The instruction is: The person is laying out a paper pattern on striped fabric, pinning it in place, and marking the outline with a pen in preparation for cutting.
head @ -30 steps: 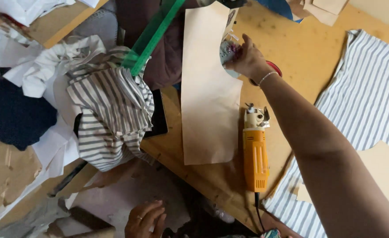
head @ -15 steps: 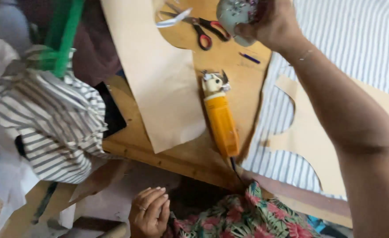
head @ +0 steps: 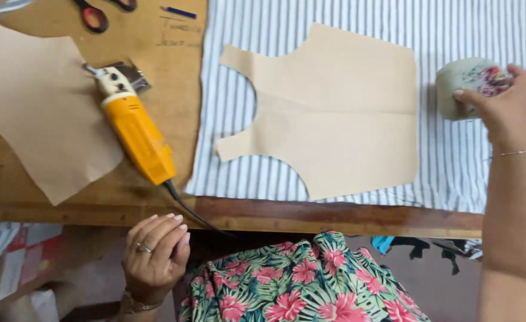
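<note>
Loose paper pattern piece at far left on the wooden table, yellow electric cutter beside it. Left hand below the table edge, fingers curled, holding nothing. Bodice pattern flat on striped fabric. Right hand gripping a round pincushion just right of the pattern; best set down gently, clear of the paper edge.

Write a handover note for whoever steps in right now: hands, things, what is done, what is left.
Right hand: grip closed on a round grey pincushion, over the striped fabric.
Left hand: empty, loosely curled below the table edge.
Paper pattern piece lies flat on the fabric; yellow electric cutter lies idle on the wood, beside a second pattern sheet.
Done: pattern laid.
Left: no pins or cuts visible.
</note>
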